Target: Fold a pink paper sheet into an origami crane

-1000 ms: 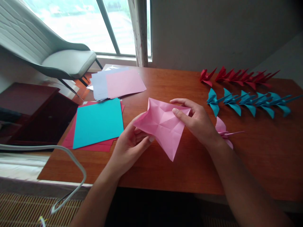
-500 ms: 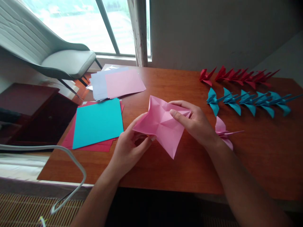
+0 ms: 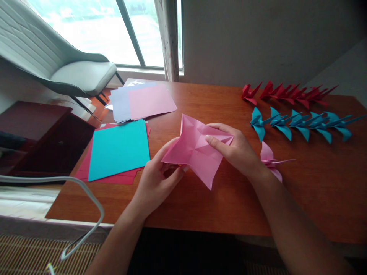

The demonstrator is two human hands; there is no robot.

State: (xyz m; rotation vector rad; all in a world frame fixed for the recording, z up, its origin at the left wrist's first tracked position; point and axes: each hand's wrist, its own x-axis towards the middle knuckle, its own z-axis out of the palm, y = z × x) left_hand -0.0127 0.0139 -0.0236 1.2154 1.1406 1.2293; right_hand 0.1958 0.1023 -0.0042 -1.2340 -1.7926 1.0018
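Between my hands, above the table, is a creased sheet of pink origami paper, opened into a four-pointed, hollowed star shape. My left hand grips its left side, thumb at the lower edge and fingers partly hidden behind it. My right hand pinches the right point, with the thumb on the inner face and fingers behind. A finished pink paper crane stands on the table just right of my right wrist.
The wooden table holds a row of blue cranes and a row of red cranes at the right. To the left lie turquoise sheets over red ones, with lilac and pink sheets behind. A grey chair stands beyond.
The pink paper has tilted slightly, its lower point rising a little and its right point shifting slightly right. Both hands keep their hold and have barely moved.
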